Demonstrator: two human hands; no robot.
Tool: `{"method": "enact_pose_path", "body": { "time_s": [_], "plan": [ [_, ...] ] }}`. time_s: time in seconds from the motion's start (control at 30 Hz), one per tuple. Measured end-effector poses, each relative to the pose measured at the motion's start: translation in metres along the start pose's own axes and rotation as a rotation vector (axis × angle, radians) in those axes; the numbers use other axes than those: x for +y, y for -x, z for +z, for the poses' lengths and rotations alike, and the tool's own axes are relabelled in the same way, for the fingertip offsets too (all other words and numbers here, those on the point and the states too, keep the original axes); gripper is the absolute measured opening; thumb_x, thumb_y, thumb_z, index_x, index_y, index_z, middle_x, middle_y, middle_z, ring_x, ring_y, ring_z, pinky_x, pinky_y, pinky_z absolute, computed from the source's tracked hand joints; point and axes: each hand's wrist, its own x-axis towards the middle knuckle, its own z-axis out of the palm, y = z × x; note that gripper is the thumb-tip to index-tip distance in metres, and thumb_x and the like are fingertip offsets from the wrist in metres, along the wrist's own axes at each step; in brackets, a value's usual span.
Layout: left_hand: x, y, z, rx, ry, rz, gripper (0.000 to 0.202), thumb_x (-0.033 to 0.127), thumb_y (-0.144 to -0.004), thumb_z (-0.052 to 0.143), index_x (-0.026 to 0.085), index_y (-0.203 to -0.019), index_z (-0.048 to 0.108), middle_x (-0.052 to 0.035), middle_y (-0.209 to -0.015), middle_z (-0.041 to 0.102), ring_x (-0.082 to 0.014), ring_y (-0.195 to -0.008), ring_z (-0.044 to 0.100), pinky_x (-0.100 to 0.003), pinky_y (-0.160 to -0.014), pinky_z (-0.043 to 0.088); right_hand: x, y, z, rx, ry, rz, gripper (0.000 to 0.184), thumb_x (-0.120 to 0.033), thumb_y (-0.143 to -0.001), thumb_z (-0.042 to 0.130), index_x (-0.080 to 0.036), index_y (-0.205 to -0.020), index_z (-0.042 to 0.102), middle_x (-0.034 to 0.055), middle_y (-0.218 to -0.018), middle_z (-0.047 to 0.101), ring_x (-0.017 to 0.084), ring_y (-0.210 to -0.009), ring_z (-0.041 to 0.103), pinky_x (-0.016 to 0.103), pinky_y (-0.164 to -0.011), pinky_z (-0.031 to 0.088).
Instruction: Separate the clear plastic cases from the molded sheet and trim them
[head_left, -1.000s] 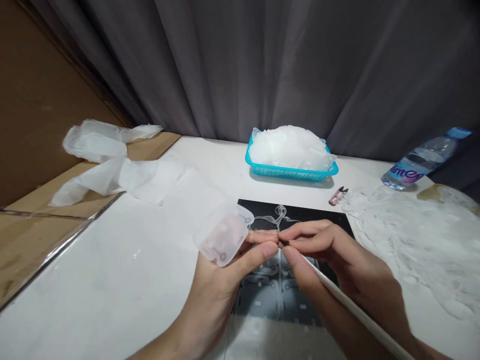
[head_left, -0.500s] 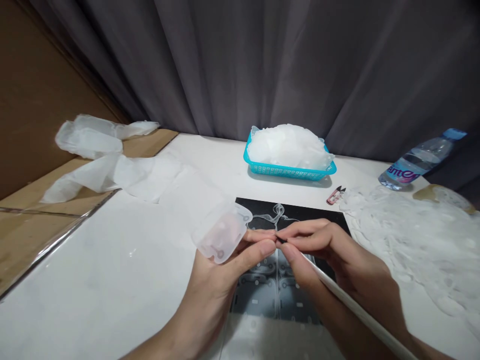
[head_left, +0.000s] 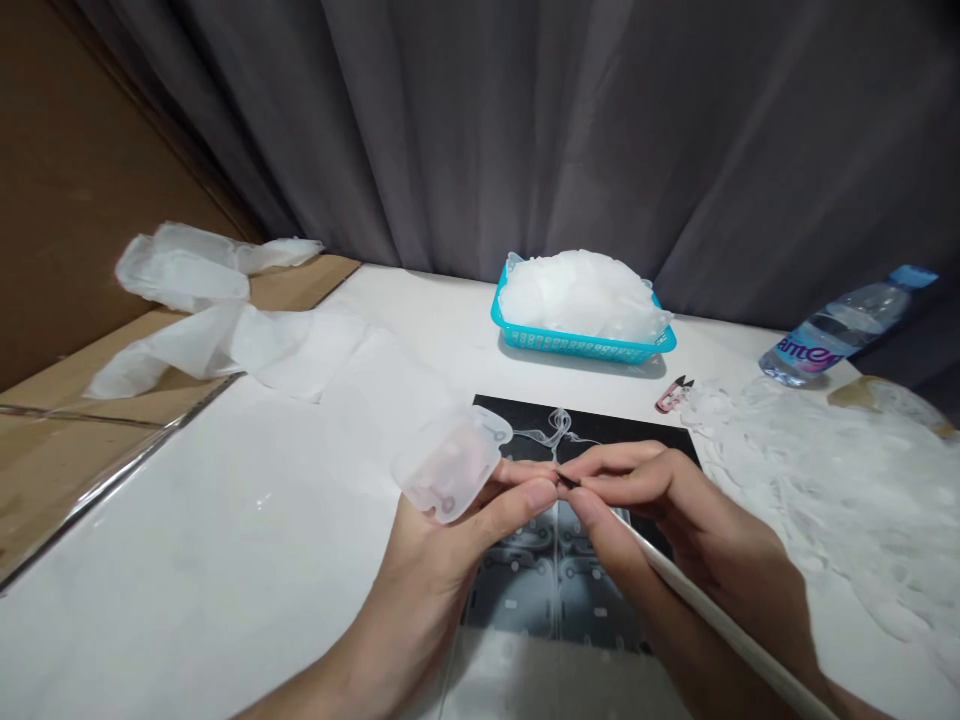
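Since half a second earlier almost nothing has moved: both hands hold the same pinch above the black mat [head_left: 637, 430], and the clear moulded piece [head_left: 450, 462] has lifted only slightly, much as the view itself has shifted.

The left hand [head_left: 442, 560] is over the mat's left edge. Its fingers [head_left: 525, 497] are together, thumb and forefinger closed tip to tip, with the clear moulded piece clamped at the fingertips and sticking out past the mat to the left. The right hand [head_left: 675, 520] is over the mat's right half, with its fingers [head_left: 622, 462] clamped on a white stylus [head_left: 720, 630]. The stylus's dark tip meets the left fingertips above the middle of the mat. What is nipped there is too small to tell.

Beyond the mat stands a blue basket [head_left: 577, 346] heaped with clear pieces [head_left: 581, 292]. A pair of snips [head_left: 673, 393] lies at the mat's far right corner. A spread of clear scrap [head_left: 825, 490] covers the worktop [head_left: 262, 520] to the right of the mat.

A translucent sheet of linked parts [head_left: 555, 575] covers the mat's near half, still whole as far as can be seen. Judging by the full basket, much has been dealt with, yet that sheet and the held piece remain, so the work looks well under way and not finished.
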Motion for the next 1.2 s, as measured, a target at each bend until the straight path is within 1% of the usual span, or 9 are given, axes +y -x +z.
{"method": "enact_pose_path", "body": {
  "time_s": [0.13,0.27,0.47,0.63,0.83,1.0,1.2],
  "plan": [
    [0.0003,0.0004,0.0004,-0.007,-0.001,-0.013,0.006,0.032,-0.084,0.084,0.027,-0.085,0.081,0.0013,-0.093,0.080,-0.0183,-0.098,0.072,-0.023,-0.089,0.055,0.0016,0.0003,0.0002,0.015,0.020,-0.046,0.007,-0.022,-0.093,0.067,-0.025,-0.087,0.064,0.0021,-0.101,0.077,0.018,-0.092,0.076,0.028,-0.078,0.062],
    [0.0021,-0.0002,0.0019,-0.017,0.009,-0.014,0.007,0.033,-0.083,0.085,0.027,-0.083,0.081,0.0018,-0.090,0.079,-0.0164,-0.094,0.072,-0.020,-0.087,0.055,0.0002,0.0008,-0.0003,0.014,0.046,-0.029,0.007,-0.025,-0.094,0.067,-0.024,-0.087,0.064,0.0037,-0.104,0.077,0.019,-0.092,0.077,0.029,-0.079,0.062],
    [0.0007,-0.0014,0.0018,-0.027,0.017,-0.017,0.007,0.032,-0.084,0.084,0.026,-0.084,0.081,0.0013,-0.088,0.079,-0.0155,-0.093,0.071,-0.019,-0.087,0.054,-0.0020,0.0007,-0.0005,0.013,0.043,-0.025,0.008,-0.025,-0.094,0.067,-0.025,-0.087,0.064,0.0032,-0.103,0.077,0.019,-0.094,0.076,0.028,-0.079,0.062],
    [0.0018,-0.0006,0.0020,-0.025,0.032,-0.026,0.007,0.032,-0.083,0.085,0.026,-0.083,0.081,0.0015,-0.087,0.078,-0.0154,-0.092,0.071,-0.019,-0.085,0.055,-0.0034,0.0004,-0.0012,0.007,0.066,-0.021,0.008,-0.026,-0.095,0.066,-0.026,-0.088,0.063,-0.0004,-0.103,0.077,0.016,-0.093,0.076,0.025,-0.080,0.060],
    [0.0010,0.0006,0.0002,-0.024,0.021,-0.031,0.006,0.031,-0.085,0.083,0.026,-0.085,0.080,0.0012,-0.090,0.079,-0.0161,-0.094,0.071,-0.021,-0.088,0.054,-0.0040,0.0005,-0.0018,-0.001,0.072,-0.023,0.009,-0.027,-0.096,0.065,-0.025,-0.088,0.063,0.0028,-0.104,0.077,0.017,-0.093,0.076,0.027,-0.080,0.061],
    [0.0021,-0.0002,0.0002,-0.040,0.022,-0.044,0.008,0.031,-0.085,0.083,0.025,-0.084,0.080,0.0007,-0.090,0.078,-0.0163,-0.094,0.071,-0.021,-0.087,0.054,-0.0043,-0.0002,-0.0022,-0.005,0.060,-0.045,0.008,-0.024,-0.096,0.066,-0.025,-0.088,0.063,-0.0001,-0.103,0.077,0.014,-0.092,0.076,0.024,-0.081,0.060],
    [0.0031,0.0015,-0.0005,-0.048,0.019,-0.047,0.008,0.031,-0.086,0.082,0.024,-0.084,0.080,-0.0004,-0.092,0.079,-0.0173,-0.094,0.070,-0.023,-0.089,0.053,-0.0045,0.0004,-0.0026,-0.007,0.049,-0.029,0.007,-0.023,-0.095,0.066,-0.023,-0.089,0.064,0.0055,-0.104,0.077,0.019,-0.094,0.077,0.030,-0.080,0.062]
  ]
}}
